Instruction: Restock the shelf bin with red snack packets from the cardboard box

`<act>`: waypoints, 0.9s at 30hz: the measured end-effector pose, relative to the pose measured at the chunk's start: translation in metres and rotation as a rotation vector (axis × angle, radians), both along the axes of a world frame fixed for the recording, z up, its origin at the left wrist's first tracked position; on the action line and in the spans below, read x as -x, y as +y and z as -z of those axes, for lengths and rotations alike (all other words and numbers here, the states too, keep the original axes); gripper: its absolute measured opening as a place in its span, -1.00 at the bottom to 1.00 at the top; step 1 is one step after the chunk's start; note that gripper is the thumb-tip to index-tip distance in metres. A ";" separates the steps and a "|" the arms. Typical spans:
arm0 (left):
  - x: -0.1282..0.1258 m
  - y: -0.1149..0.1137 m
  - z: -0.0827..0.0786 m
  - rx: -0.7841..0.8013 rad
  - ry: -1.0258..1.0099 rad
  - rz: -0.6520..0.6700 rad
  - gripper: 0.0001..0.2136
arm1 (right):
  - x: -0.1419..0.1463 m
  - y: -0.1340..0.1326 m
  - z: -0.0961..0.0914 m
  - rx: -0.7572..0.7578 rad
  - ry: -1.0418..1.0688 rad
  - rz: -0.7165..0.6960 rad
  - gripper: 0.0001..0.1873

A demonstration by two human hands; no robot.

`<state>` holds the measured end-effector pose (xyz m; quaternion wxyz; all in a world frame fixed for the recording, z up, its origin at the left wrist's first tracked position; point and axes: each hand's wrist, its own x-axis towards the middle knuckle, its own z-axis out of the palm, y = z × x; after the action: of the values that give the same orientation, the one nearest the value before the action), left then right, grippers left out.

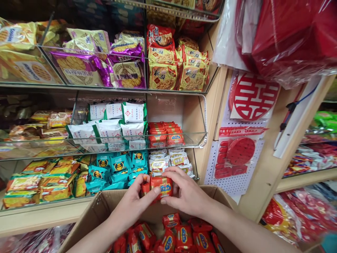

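Both my hands are closed around small red snack packets (163,187) with a blue and gold label, raised over the far rim of a cardboard box (101,207). My left hand (142,193) grips from the left, its thumb across the front. From the right, my right hand (184,191) curls its fingers over the top, thumb below. More red packets (183,236) lie loose inside the box. Matching red packets (165,135) stand in neat stacks on the middle shelf, behind a clear front panel. How many packets I hold is partly hidden.
White-and-green packets (110,131) sit left of the shelved red stacks. Teal packets (118,167) and silver-white packets (171,160) fill the lower shelf. A glass shelf edge (173,92) runs above. Red paper decorations (240,151) hang on the right-hand pegboard.
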<state>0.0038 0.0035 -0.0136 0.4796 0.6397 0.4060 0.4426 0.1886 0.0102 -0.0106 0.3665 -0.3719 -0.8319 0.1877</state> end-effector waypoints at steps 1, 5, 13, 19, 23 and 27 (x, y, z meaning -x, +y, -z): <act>0.000 0.001 -0.001 0.015 -0.011 -0.002 -0.76 | -0.001 0.002 0.000 -0.010 0.018 0.021 -0.46; -0.002 0.004 0.000 0.112 -0.098 -0.019 -0.74 | -0.008 0.013 -0.006 -0.146 0.138 0.175 -0.50; -0.004 0.006 0.006 0.105 -0.072 -0.071 -0.72 | -0.035 0.058 -0.085 -0.616 0.102 0.402 -0.50; -0.004 0.009 0.007 0.097 -0.035 -0.059 -0.71 | -0.047 0.106 -0.134 -0.277 -0.181 0.333 -0.59; -0.001 0.011 0.010 0.084 -0.001 -0.048 -0.71 | -0.046 0.117 -0.140 -0.034 -0.327 0.218 -0.64; 0.001 0.011 0.010 0.061 0.033 -0.052 -0.73 | -0.042 0.118 -0.144 0.119 -0.375 0.295 -0.41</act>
<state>0.0031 0.0148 -0.0232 0.4803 0.6212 0.4440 0.4317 0.2304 0.1285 0.1335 0.2067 -0.5388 -0.8095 0.1083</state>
